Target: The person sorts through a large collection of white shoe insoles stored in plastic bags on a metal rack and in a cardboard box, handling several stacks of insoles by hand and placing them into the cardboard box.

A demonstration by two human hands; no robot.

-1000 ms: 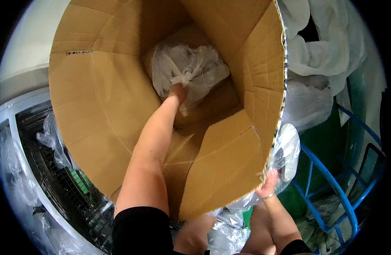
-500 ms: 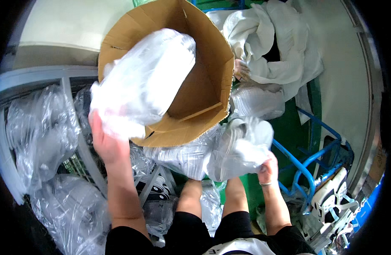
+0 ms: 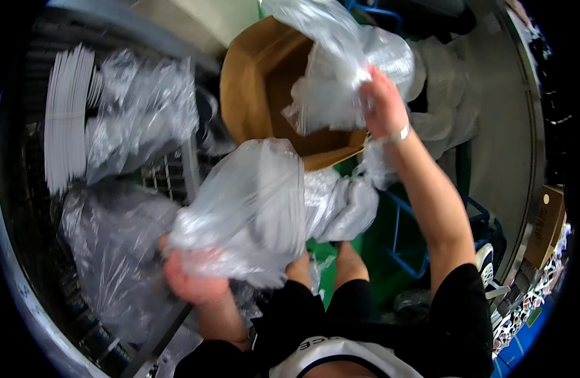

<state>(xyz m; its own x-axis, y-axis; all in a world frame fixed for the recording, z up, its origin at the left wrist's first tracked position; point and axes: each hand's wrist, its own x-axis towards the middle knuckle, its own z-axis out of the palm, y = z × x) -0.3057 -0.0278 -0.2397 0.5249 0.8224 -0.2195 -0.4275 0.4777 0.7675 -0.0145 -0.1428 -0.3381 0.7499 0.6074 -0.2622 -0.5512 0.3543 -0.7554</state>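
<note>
My left hand (image 3: 195, 277) is low and left of the middle, closed on a clear plastic bag (image 3: 255, 195) packed with stacked pale, flat, layered pieces; the film covers part of the fingers. Higher up, my right hand (image 3: 384, 104) grips the bunched film of a second clear bag (image 3: 334, 88), also with pale pieces in it. That bag hangs over the right part of an open brown cardboard box (image 3: 246, 82), hiding some of its inside. The left bag overlaps the box's near rim in view. Motion blurs both hands somewhat.
More filled clear bags (image 3: 353, 205) lie below the box near my legs. At the left, a white stack of sheets (image 3: 69, 120) and a large clear bag (image 3: 120, 252) rest by a wire rack (image 3: 164, 176). A blue tube frame (image 3: 400, 246) stands right on the green floor.
My left hand has drawn its bag from over the box down toward my body. My right hand has lifted its bag from low right up over the box. The view has shifted.
</note>
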